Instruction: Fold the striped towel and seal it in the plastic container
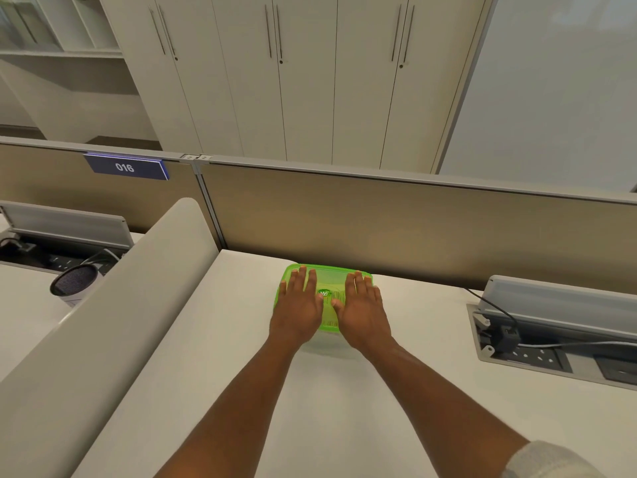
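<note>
A plastic container with a translucent green lid [329, 282] sits on the white desk [327, 408] close to the brown partition. The lid lies on top of the container and carries a label in its middle. My left hand [299, 307] rests flat on the left half of the lid, fingers spread and pointing away from me. My right hand [363, 310] lies flat on the right half in the same way. Both palms press down on the lid; neither hand grips anything. The striped towel is not visible; the lid and my hands hide the container's inside.
A brown partition [379, 219] runs along the desk's far edge. A grey side divider [113, 305] bounds the desk on the left. A recessed socket box with a black plug and cable [510, 334] sits at the right. A round mesh-topped device [74, 282] stands on the neighbouring desk.
</note>
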The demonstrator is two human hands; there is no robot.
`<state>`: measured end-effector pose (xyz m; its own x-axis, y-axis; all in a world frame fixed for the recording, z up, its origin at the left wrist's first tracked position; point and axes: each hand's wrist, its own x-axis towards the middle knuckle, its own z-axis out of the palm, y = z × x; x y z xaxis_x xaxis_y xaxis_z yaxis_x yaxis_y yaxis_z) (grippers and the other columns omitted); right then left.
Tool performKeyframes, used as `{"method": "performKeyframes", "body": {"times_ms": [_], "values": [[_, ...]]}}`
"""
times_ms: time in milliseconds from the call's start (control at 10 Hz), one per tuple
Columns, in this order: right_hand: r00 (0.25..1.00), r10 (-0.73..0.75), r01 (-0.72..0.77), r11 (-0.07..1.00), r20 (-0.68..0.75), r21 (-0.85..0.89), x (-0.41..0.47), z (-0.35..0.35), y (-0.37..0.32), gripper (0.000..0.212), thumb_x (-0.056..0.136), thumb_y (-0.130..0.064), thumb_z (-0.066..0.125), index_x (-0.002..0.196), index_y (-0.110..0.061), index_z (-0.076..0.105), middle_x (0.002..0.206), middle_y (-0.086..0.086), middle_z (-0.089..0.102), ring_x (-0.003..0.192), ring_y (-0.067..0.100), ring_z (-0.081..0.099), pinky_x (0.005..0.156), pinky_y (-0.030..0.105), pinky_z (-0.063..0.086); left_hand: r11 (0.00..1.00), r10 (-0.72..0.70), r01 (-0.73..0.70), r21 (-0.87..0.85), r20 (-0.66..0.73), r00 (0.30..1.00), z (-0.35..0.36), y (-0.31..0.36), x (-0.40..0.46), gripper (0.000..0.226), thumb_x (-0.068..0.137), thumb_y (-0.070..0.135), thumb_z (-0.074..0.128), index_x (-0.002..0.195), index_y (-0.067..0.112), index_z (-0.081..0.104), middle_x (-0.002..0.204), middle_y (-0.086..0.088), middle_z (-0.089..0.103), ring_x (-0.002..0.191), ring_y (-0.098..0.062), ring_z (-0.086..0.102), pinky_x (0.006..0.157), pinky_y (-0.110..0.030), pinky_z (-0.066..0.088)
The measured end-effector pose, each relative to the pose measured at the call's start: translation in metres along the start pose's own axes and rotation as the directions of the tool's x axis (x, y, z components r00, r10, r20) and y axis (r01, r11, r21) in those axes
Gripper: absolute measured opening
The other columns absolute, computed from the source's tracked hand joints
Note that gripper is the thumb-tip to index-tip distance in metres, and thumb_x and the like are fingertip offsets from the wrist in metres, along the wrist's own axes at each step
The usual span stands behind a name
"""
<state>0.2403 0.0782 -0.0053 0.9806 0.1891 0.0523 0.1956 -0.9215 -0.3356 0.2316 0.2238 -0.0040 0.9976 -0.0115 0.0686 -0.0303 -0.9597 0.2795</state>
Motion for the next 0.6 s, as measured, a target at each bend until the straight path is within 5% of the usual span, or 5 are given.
{"method": "performKeyframes", "body": {"times_ms": [100, 300, 600], "values": [[0.999, -0.041, 0.042, 0.998, 0.028, -0.043, -0.004, 0.015, -0.001, 0.069, 0.098, -0.046, 0.012, 0.153, -0.004, 0.008, 0.162, 0.015, 0.005, 0.150, 0.031, 0.001, 0.120, 0.042, -0.002, 0.998, 0.049, -0.051, 0.037, 0.068, 0.996, 0.012, 0.003, -0.004, 0.059, 0.104, 0.036, 0.023, 0.156, 0.014, 0.006, 0.165, -0.008, 0.001, 0.152, -0.026, -0.001, 0.122, -0.044, 0.001], [0.998, -0.048, 0.043, 0.994, -0.045, -0.101, -0.009, 0.026, 0.000, 0.079, 0.093, -0.047, -0.010, 0.150, -0.001, 0.020, 0.159, 0.018, 0.018, 0.148, 0.034, 0.013, 0.118, 0.045, 0.003, 0.990, 0.047, -0.053, 0.133, 0.043, 0.998, 0.024, -0.001, -0.007, 0.068, 0.094, 0.045, -0.002, 0.156, 0.015, 0.002, 0.165, -0.006, -0.001, 0.152, -0.025, -0.003, 0.121, -0.042, -0.004], [0.999, -0.042, 0.039, 0.996, -0.031, -0.077, -0.005, 0.030, 0.003, 0.096, 0.081, -0.054, -0.028, 0.152, -0.003, 0.011, 0.162, 0.016, 0.009, 0.149, 0.032, 0.004, 0.117, 0.043, -0.005, 0.996, 0.048, -0.056, 0.065, 0.120, 0.992, 0.013, 0.005, -0.003, 0.061, 0.104, 0.037, 0.021, 0.155, 0.013, -0.001, 0.165, -0.007, -0.005, 0.152, -0.024, -0.006, 0.122, -0.041, -0.002]]}}
